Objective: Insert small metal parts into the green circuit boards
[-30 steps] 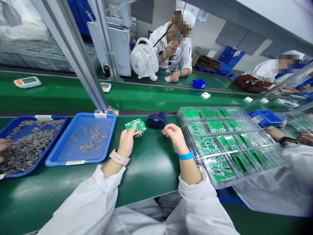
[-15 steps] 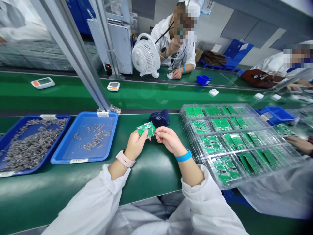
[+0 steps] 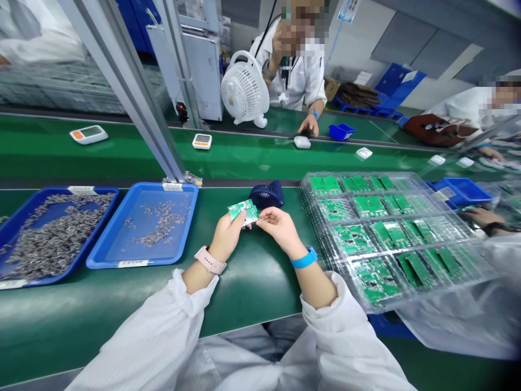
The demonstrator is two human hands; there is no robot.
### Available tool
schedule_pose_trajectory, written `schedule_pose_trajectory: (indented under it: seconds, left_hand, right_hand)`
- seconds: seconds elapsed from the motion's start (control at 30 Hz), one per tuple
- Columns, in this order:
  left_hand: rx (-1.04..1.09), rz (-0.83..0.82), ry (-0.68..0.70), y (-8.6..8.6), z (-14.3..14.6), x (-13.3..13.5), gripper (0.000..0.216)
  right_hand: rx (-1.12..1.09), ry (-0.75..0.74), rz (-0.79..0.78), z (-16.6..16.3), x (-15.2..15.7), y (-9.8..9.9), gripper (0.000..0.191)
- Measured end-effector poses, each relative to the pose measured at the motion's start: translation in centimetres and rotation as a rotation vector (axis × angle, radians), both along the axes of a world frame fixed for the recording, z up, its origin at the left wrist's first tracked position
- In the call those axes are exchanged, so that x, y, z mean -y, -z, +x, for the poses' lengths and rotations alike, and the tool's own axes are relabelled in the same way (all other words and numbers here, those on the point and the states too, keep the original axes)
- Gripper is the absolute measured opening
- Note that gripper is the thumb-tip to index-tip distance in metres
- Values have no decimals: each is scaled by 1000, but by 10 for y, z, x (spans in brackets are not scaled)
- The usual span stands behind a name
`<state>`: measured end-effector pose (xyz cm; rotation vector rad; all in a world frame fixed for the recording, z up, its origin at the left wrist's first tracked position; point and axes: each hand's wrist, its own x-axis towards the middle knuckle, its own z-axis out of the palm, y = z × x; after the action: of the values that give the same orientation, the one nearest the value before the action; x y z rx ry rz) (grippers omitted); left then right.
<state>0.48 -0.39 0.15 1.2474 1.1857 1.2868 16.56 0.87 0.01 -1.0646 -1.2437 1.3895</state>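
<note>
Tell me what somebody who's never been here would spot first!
Probably the green circuit board in the middle, held in the left hand, with the right hand's fingertips at its right edge. Next, maybe the clear tray on the right, with green boards in its compartments, or the two blue trays on the left with little metal parts. Farther back, the white fan stands out too.

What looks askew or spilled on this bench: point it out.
In the clear tray at right, some green boards lean at a slant, while the front-left ones appear flatter. That may simply be how they are packed. No spill stands out.
</note>
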Motion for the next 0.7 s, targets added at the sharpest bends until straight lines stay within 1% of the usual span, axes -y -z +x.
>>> schedule_pose_trajectory:
  seconds: [0.1, 0.2, 0.33, 0.43, 0.57, 0.7]
  left_hand:
    - [-10, -4, 4, 0, -1, 0, 39]
    - [-20, -9, -3, 0, -2, -1, 41]
    - [-30, 5, -26, -1, -4, -1, 41]
    - [-87, 68, -7, -2, -5, 1, 38]
    - [-230, 196, 22, -2, -6, 5, 39]
    - [-313, 279, 25, -3, -6, 8, 37]
  right_hand:
    - [68, 37, 51, 0, -1, 0, 22]
    - [93, 33, 54, 1, 0, -2, 22]
    - [41, 9, 26, 4, 2, -5, 22]
    - [-26, -24, -17, 6, 3, -7, 23]
    - [-131, -39, -88, 7, 5, -9, 24]
    - [-198, -49, -133, 6, 5, -10, 25]
